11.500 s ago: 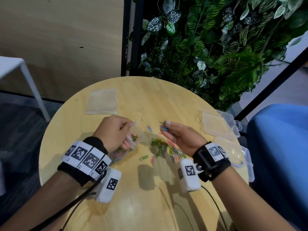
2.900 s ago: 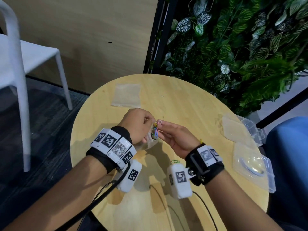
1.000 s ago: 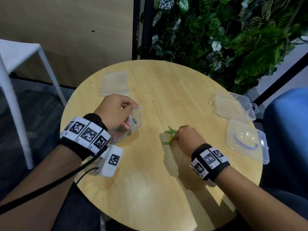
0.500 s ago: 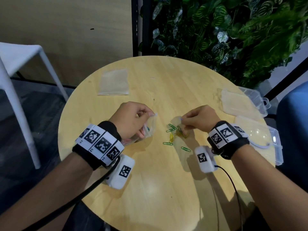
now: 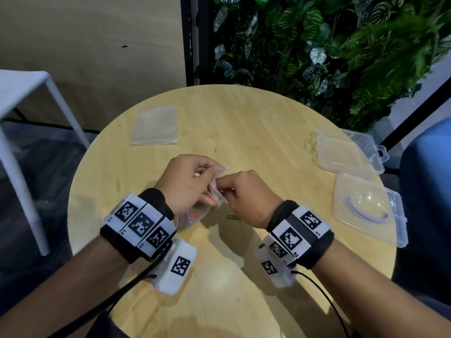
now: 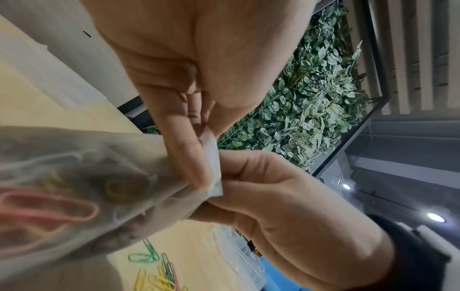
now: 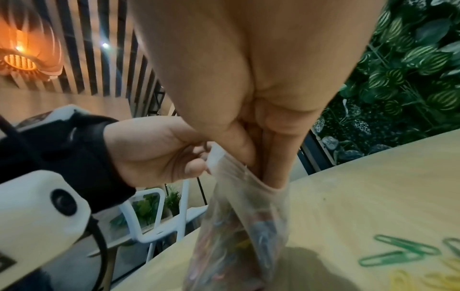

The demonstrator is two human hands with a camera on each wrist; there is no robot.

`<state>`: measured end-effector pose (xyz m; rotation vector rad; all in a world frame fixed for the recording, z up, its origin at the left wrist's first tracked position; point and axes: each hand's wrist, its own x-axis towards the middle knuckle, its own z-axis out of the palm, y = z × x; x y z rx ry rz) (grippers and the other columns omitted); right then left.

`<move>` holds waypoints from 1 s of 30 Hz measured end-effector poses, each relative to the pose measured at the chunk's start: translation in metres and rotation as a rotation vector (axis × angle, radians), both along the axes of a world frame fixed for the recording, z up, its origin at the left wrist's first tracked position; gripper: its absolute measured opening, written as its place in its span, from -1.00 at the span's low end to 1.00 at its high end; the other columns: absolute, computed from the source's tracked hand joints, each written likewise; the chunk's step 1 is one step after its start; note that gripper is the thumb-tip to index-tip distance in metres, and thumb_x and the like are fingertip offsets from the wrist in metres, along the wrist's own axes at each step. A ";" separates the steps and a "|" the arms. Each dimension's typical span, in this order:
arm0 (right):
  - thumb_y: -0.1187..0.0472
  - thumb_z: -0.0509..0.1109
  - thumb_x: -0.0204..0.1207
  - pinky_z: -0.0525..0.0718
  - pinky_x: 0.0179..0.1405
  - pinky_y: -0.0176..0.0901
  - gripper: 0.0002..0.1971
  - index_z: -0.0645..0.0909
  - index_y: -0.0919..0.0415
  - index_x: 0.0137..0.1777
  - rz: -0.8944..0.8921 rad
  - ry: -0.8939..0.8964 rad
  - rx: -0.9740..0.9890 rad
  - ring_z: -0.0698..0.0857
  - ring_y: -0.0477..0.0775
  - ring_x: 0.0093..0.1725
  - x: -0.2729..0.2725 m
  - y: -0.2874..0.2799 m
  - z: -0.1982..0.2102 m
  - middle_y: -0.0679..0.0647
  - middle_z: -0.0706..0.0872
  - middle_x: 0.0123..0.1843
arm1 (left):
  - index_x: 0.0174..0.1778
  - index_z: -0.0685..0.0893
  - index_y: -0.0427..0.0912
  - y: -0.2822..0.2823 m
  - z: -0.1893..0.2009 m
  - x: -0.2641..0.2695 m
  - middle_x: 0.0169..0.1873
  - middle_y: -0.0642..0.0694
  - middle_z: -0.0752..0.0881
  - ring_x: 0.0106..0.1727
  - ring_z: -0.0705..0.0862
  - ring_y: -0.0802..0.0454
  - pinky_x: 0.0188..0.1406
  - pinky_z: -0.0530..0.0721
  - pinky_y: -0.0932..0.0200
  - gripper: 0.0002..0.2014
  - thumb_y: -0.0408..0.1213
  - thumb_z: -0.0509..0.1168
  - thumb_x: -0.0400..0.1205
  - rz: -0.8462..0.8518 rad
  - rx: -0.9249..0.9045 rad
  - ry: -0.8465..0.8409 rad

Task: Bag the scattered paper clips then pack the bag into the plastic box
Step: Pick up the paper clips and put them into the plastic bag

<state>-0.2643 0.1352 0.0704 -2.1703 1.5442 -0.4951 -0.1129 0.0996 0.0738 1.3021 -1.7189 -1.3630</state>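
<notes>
A clear zip bag (image 5: 195, 214) holding several coloured paper clips (image 6: 49, 204) hangs upright over the round wooden table (image 5: 244, 132). My left hand (image 5: 214, 170) pinches the bag's rim (image 6: 211, 157) between thumb and forefinger. My right hand (image 5: 224, 189) has its thumb and fingers (image 7: 273, 149) bunched together and pushed into the bag's mouth (image 7: 251, 177); the fingertips are hidden inside. Loose green and yellow clips (image 7: 398, 254) lie on the table just right of the bag, and one green clip (image 5: 233, 217) shows below my right hand.
The open clear plastic box (image 5: 346, 154) and its hinged lid (image 5: 368, 211) sit at the table's right edge. A spare flat bag (image 5: 155, 125) lies at the far left. A white chair (image 5: 36, 93) stands left, a plant wall behind.
My right hand left the loose clips on the table and came left to the bag, its fingers now in the mouth. The left hand keeps holding the bag's rim.
</notes>
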 end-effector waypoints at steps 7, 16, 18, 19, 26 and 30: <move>0.39 0.26 0.50 0.73 -0.10 -0.31 -0.69 0.81 0.05 -0.10 -0.381 -0.283 -0.002 0.80 -0.11 -0.17 -0.031 0.004 0.014 -0.02 0.84 -0.10 | 0.04 0.79 -0.19 -0.009 0.001 0.007 -0.33 -0.17 0.76 -0.43 0.83 -0.14 -0.41 0.84 0.07 -0.82 -0.36 0.25 0.74 0.021 0.003 0.027; -0.21 0.07 0.63 0.38 0.46 0.26 -0.27 -0.02 0.18 0.66 -0.480 0.336 0.415 0.22 0.40 0.56 -0.014 0.015 -0.065 0.34 0.13 0.62 | 0.11 0.78 -0.25 -0.011 0.006 0.018 -0.14 -0.25 0.79 -0.42 0.84 -0.12 -0.45 0.83 0.15 -0.81 -0.36 0.25 0.74 0.054 0.015 0.003; -0.22 -0.02 0.65 0.23 0.55 0.33 -0.28 -0.13 0.13 0.68 -0.453 0.368 0.391 0.05 0.44 0.63 -0.003 0.012 -0.069 0.26 -0.07 0.70 | 0.11 0.78 -0.24 -0.009 0.007 0.020 -0.13 -0.25 0.80 -0.40 0.84 -0.13 -0.45 0.82 0.17 -0.81 -0.35 0.25 0.74 0.059 0.013 -0.004; -0.20 -0.05 0.67 0.21 0.55 0.36 -0.31 -0.13 0.09 0.68 -0.424 0.406 0.378 0.02 0.46 0.64 0.000 0.012 -0.069 0.20 -0.10 0.72 | 0.11 0.78 -0.24 -0.009 0.008 0.021 -0.11 -0.25 0.81 -0.40 0.84 -0.13 -0.46 0.81 0.18 -0.80 -0.35 0.25 0.74 0.063 0.011 -0.010; 0.24 0.26 0.56 0.48 0.42 0.18 -0.26 -0.01 0.38 0.65 -0.108 0.700 0.370 0.26 0.45 0.54 0.007 0.029 -0.053 0.35 0.05 0.65 | 0.10 0.78 -0.24 -0.008 0.007 0.022 -0.13 -0.29 0.81 -0.43 0.82 -0.08 -0.46 0.82 0.15 -0.81 -0.34 0.26 0.74 0.049 -0.007 -0.024; 0.41 0.16 0.56 0.58 -0.06 0.04 -0.65 0.52 0.47 0.32 -0.013 0.752 0.252 0.59 0.31 0.11 0.016 0.039 -0.035 0.37 0.53 0.25 | 0.12 0.78 -0.24 -0.008 0.007 0.019 -0.14 -0.23 0.80 -0.47 0.81 -0.03 -0.46 0.82 0.14 -0.81 -0.35 0.25 0.74 0.034 -0.018 -0.041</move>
